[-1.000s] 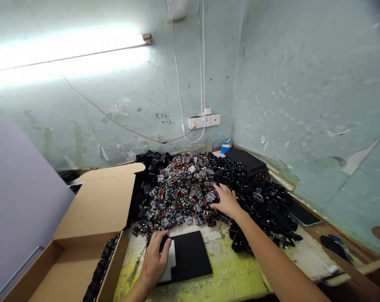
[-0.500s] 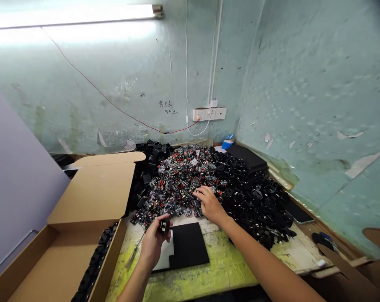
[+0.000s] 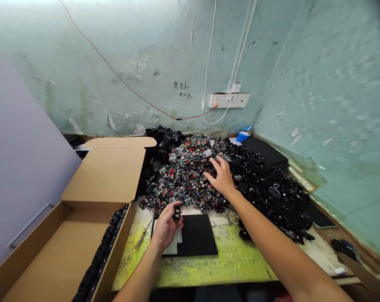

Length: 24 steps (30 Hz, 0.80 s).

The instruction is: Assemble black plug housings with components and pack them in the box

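Observation:
My left hand (image 3: 166, 226) is closed around a small black plastic housing (image 3: 176, 212) with pale slots on its face. It hovers over a black foam pad (image 3: 198, 237) that has a whitish patch at its left. Farther forward, my right hand (image 3: 221, 176) reaches over a heap of small circuit boards (image 3: 190, 180) with red and metallic parts. Its fingers are spread, and I see nothing held in them. Whether the fingertips touch the boards I cannot tell.
Left stands an open cardboard box (image 3: 67, 239) with a row of black parts (image 3: 103, 251) along its right wall. Black pieces (image 3: 271, 201) are piled on the right, black housings (image 3: 164, 140) at the back. A screwdriver-like tool (image 3: 142, 235) lies left of the pad.
The view has shifted, so the scene sits differently. My right hand has moved farther up over the board heap and its fingers have spread. The left hand still holds the housing.

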{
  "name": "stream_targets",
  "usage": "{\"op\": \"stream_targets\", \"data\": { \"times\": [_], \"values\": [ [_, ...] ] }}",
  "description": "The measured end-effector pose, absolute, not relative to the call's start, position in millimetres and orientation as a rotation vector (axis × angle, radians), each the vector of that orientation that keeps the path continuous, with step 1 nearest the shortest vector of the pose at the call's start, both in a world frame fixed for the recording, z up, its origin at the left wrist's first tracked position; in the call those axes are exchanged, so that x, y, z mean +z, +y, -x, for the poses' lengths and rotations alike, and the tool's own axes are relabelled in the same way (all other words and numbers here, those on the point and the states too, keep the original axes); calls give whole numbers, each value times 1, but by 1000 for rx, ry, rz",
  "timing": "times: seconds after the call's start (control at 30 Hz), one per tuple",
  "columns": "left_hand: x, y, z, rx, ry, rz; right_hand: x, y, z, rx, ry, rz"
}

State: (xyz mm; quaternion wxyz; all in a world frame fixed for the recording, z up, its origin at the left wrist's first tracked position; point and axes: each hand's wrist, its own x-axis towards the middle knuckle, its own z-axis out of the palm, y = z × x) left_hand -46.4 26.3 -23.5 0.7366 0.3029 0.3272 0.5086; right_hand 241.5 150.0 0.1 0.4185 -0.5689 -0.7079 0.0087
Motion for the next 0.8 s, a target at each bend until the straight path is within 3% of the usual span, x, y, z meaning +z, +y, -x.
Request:
{"op": "stream_targets", "data": {
  "times": [0.3, 0.8],
  "values": [
    [-35, 34, 47, 1092, 740, -724, 10, 160, -231, -70, -1796, 1608],
    [-13, 30, 37, 1072, 930, -793, 10, 104, -223, 102, -2102, 1313]
  ]
}}
